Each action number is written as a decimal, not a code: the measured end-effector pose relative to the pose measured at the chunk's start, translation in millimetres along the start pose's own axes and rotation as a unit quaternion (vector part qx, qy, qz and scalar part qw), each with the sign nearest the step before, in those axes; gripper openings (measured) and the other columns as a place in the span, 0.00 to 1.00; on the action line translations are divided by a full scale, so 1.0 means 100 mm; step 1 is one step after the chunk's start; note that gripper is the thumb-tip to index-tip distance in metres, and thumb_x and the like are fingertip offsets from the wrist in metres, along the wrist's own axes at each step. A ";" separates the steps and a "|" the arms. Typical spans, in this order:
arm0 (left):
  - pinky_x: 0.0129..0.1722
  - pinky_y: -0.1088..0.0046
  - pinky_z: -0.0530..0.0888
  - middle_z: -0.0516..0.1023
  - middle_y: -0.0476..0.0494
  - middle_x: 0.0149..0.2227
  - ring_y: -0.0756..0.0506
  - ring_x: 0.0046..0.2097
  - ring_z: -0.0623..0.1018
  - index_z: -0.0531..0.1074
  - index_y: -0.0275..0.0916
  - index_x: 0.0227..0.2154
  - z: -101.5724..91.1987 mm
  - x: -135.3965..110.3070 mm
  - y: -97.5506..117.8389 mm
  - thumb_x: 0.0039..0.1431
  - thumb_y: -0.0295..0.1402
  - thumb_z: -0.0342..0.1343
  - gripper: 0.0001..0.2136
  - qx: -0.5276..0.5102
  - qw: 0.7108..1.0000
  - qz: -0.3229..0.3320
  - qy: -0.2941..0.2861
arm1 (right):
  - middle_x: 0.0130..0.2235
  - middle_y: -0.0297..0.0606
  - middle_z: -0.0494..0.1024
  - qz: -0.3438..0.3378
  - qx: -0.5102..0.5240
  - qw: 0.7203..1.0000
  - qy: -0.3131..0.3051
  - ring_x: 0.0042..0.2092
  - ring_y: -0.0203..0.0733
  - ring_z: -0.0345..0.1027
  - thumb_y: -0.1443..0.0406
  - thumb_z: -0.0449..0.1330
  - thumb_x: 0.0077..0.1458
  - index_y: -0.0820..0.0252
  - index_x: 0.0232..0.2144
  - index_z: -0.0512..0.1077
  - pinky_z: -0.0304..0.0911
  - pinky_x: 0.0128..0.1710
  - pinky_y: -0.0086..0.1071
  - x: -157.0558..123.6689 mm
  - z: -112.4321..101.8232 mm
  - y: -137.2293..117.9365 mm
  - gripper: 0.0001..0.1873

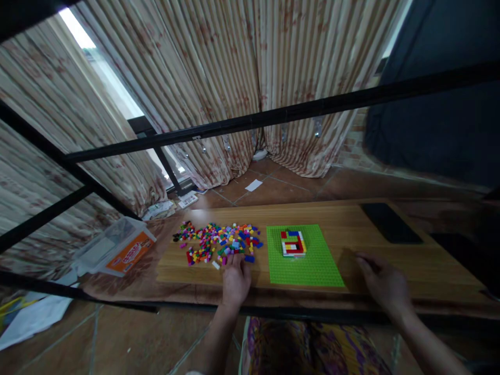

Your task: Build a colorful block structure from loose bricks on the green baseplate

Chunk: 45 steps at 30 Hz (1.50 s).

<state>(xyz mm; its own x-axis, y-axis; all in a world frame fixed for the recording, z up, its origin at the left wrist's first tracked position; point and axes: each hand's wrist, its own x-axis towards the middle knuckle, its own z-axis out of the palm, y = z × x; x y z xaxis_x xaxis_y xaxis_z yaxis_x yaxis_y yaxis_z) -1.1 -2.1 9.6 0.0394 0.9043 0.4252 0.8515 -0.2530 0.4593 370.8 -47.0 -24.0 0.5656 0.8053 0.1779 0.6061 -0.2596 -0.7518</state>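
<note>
A heap of small coloured bricks [221, 241] lies on the wooden table [390, 260], left of a green baseplate [312, 265]. A small square build of red, yellow, white and blue bricks [293, 243] stands on the plate's far half. My left hand [235, 278] rests at the near edge of the heap, fingers reaching into the bricks; whether it holds one is hidden. My right hand [380, 278] lies on the table to the right of the plate, fingers loosely curled, with nothing seen in it.
A dark flat phone or tablet [390, 223] lies at the table's far right. A clear plastic box with an orange label [117, 247] sits on the floor to the left. Black metal bars [273, 117] cross the view. Curtains hang behind; papers lie on the tiled floor.
</note>
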 end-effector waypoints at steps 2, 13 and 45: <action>0.40 0.65 0.72 0.74 0.42 0.36 0.42 0.40 0.74 0.68 0.40 0.37 0.02 -0.04 0.07 0.57 0.25 0.50 0.07 -0.012 1.000 -0.020 -0.005 | 0.41 0.46 0.79 -0.023 -0.037 0.999 0.003 0.40 0.58 0.73 0.48 0.53 0.49 0.54 0.36 0.76 0.66 0.40 0.50 0.05 -0.02 0.08 0.22; 0.45 0.64 0.72 0.74 0.41 0.40 0.42 0.44 0.74 0.68 0.40 0.40 0.13 -0.03 0.26 0.57 0.28 0.54 0.08 0.011 0.995 -0.099 -0.015 | 0.39 0.49 0.79 -0.094 -0.093 0.991 0.006 0.34 0.57 0.74 0.51 0.53 0.53 0.50 0.34 0.76 0.64 0.33 0.47 0.29 -0.02 0.18 0.16; 0.48 0.60 0.71 0.76 0.43 0.38 0.42 0.43 0.75 0.67 0.40 0.47 0.60 0.32 1.26 0.52 0.27 0.61 0.19 -0.131 0.989 -0.068 -0.005 | 0.35 0.43 0.79 -0.186 -0.114 0.973 0.072 0.32 0.43 0.71 0.55 0.51 0.58 0.59 0.33 0.76 0.62 0.30 0.33 0.13 0.02 -0.07 0.19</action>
<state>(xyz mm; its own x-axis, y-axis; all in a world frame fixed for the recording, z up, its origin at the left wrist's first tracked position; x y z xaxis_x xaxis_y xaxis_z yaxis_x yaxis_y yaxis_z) 138.3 15.0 34.2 -0.0599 0.9388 0.3391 0.6848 -0.2085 0.6983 372.2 -33.6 -17.9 0.3462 0.7879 0.5092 0.8827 -0.0896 -0.4614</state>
